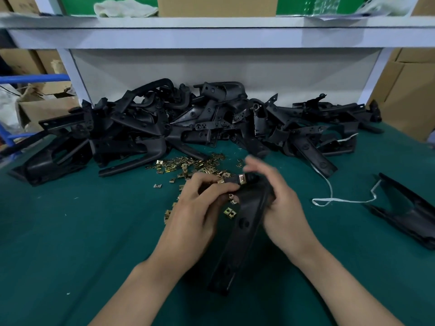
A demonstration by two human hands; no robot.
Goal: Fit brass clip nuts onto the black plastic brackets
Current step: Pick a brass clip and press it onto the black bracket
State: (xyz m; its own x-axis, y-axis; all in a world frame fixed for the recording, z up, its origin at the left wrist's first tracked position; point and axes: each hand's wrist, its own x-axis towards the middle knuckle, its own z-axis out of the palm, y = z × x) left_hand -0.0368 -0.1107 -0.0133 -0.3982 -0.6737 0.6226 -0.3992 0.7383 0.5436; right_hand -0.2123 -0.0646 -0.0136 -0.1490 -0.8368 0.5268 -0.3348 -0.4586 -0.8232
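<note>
Bracket (244, 222) pinched near its tip by my left hand (202, 203), steadying the edge where a clip nut (242, 178) seats; right hand (277, 198) alongside, grip blurred, cannot tell.

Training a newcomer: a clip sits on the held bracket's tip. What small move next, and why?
Probably press the brass clip nut home with the right hand: it sits at the tip of the bracket, which the left hand grips.
</note>
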